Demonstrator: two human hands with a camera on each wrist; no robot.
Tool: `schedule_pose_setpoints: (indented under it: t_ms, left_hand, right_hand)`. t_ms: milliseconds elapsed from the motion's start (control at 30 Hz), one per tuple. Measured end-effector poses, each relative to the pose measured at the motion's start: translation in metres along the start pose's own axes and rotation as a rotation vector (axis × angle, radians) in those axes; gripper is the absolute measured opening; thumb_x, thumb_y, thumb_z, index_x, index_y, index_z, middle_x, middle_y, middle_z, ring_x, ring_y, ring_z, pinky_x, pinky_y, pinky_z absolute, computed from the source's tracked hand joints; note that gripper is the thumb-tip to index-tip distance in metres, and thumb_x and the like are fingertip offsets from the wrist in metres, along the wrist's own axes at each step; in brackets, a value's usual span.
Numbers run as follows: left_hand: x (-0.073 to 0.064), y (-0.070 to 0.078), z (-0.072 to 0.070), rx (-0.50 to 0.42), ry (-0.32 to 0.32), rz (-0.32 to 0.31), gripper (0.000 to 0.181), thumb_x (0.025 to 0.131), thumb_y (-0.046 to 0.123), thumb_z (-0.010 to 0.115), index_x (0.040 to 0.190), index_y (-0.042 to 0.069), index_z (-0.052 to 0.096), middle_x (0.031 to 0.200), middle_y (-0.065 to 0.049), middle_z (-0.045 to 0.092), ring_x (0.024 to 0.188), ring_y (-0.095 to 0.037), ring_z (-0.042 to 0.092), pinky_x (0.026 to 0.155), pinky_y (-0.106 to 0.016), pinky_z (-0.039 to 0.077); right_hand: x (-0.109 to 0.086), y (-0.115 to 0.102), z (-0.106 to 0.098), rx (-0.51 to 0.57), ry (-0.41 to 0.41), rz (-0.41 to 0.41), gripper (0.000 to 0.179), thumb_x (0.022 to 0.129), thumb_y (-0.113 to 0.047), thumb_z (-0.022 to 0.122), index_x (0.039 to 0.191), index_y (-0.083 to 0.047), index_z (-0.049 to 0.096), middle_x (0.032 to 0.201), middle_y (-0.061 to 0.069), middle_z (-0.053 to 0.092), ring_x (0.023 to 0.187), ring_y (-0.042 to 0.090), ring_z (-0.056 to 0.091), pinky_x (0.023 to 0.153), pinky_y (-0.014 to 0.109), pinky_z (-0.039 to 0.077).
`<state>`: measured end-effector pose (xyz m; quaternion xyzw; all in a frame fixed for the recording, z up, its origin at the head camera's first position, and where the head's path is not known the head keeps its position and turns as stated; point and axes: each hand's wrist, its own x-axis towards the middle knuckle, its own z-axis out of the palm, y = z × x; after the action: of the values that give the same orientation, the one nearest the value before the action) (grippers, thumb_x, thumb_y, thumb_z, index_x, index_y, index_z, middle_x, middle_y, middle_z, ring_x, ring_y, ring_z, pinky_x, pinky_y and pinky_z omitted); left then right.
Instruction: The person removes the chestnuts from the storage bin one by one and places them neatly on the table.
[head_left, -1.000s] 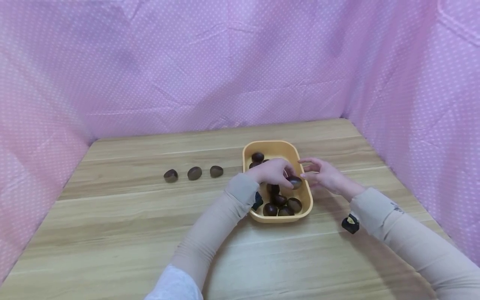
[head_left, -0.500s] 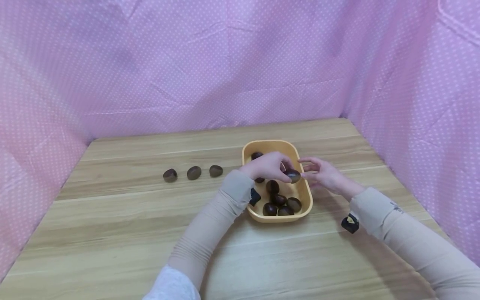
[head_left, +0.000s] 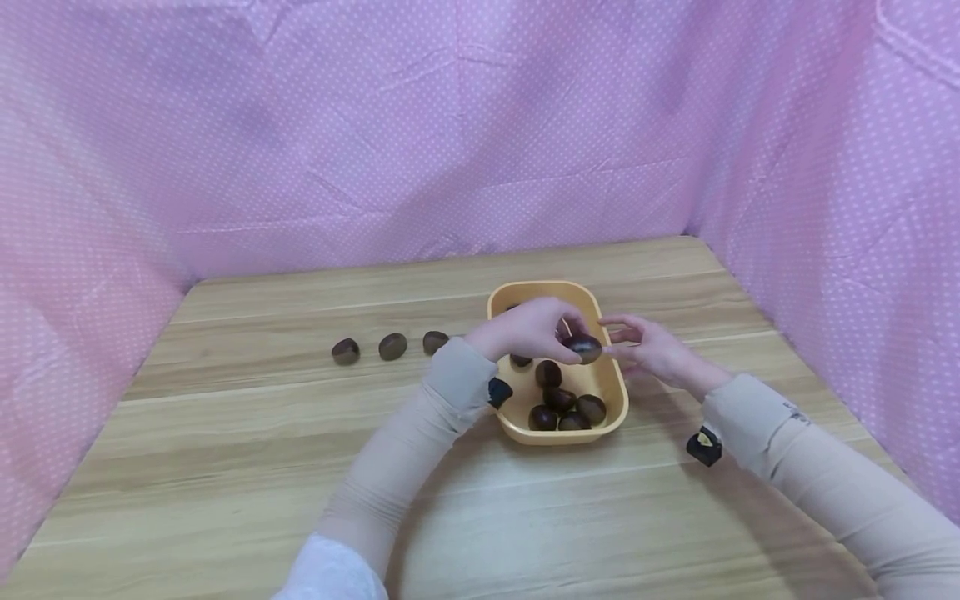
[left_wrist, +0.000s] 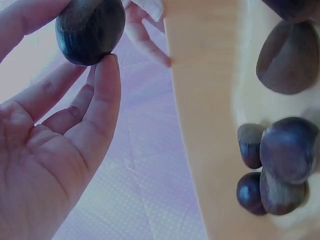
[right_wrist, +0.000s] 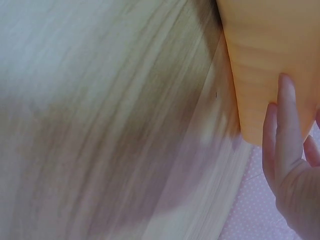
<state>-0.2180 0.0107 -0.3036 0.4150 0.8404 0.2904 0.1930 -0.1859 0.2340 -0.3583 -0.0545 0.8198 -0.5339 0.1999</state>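
My left hand (head_left: 528,327) is over the yellow plastic basket (head_left: 561,438) and pinches a dark brown chestnut (head_left: 585,348) between thumb and fingertips. In the left wrist view the held chestnut (left_wrist: 91,32) is raised, its glossy side showing. Several more chestnuts (head_left: 559,400) lie inside the basket, bunched toward its near end; others at the far end are partly hidden behind my left hand. My right hand (head_left: 656,354) is at the basket's right side, fingers extended. The right wrist view has its fingertips against the outer wall (right_wrist: 270,45).
Left of the basket, three chestnuts sit in a spaced row on the wooden table (head_left: 225,467): a left one (head_left: 346,351), a middle one (head_left: 393,346) and a right one (head_left: 435,342) beside my left sleeve. Pink dotted cloth (head_left: 420,125) encloses the table's back and sides.
My left hand, with the chestnut pinched in it, has risen slightly and drawn a little left and away from me. My right hand has stayed at the basket's side.
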Motion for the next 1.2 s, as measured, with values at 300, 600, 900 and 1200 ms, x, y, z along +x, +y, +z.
schedule_pose_setpoints:
  t_ms: [300, 600, 900, 1200]
  left_hand:
    - [-0.026, -0.005, -0.002, -0.022, 0.087, 0.033, 0.029, 0.079, 0.010, 0.074, 0.105, 0.004, 0.063, 0.100, -0.006, 0.067, 0.090, -0.015, 0.065, 0.077, -0.017, 0.050]
    - [-0.052, -0.023, 0.002, -0.142, 0.249, 0.032, 0.035, 0.077, 0.008, 0.075, 0.109, 0.001, 0.063, 0.105, -0.010, 0.063, 0.094, -0.018, 0.063, 0.081, -0.021, 0.053]
    - [-0.080, -0.046, 0.001, -0.185, 0.378, -0.042, 0.035, 0.077, 0.009, 0.075, 0.109, 0.001, 0.063, 0.107, -0.011, 0.062, 0.096, -0.023, 0.060, 0.090, -0.034, 0.052]
    - [-0.104, -0.070, 0.005, -0.188, 0.407, -0.055, 0.036, 0.076, 0.007, 0.074, 0.110, 0.003, 0.064, 0.105, -0.010, 0.063, 0.096, -0.023, 0.060, 0.091, -0.035, 0.051]
  right_hand:
    - [0.000, 0.000, 0.000, 0.013, 0.003, 0.013, 0.060, 0.093, -0.006, 0.056, 0.146, -0.001, 0.027, 0.135, 0.036, 0.041, 0.102, 0.026, 0.060, 0.081, 0.043, 0.056]
    - [0.001, 0.000, 0.000, 0.008, 0.009, 0.016, 0.062, 0.092, -0.006, 0.056, 0.146, -0.002, 0.027, 0.136, 0.036, 0.039, 0.108, 0.032, 0.057, 0.083, 0.044, 0.055]
    - [0.001, -0.003, -0.001, -0.021, 0.009, 0.019, 0.062, 0.093, -0.007, 0.056, 0.146, -0.003, 0.026, 0.137, 0.036, 0.039, 0.108, 0.034, 0.057, 0.085, 0.046, 0.054]
    - [0.000, -0.005, 0.002, -0.042, 0.002, 0.023, 0.063, 0.093, -0.009, 0.057, 0.147, -0.003, 0.025, 0.137, 0.035, 0.038, 0.113, 0.039, 0.054, 0.087, 0.046, 0.053]
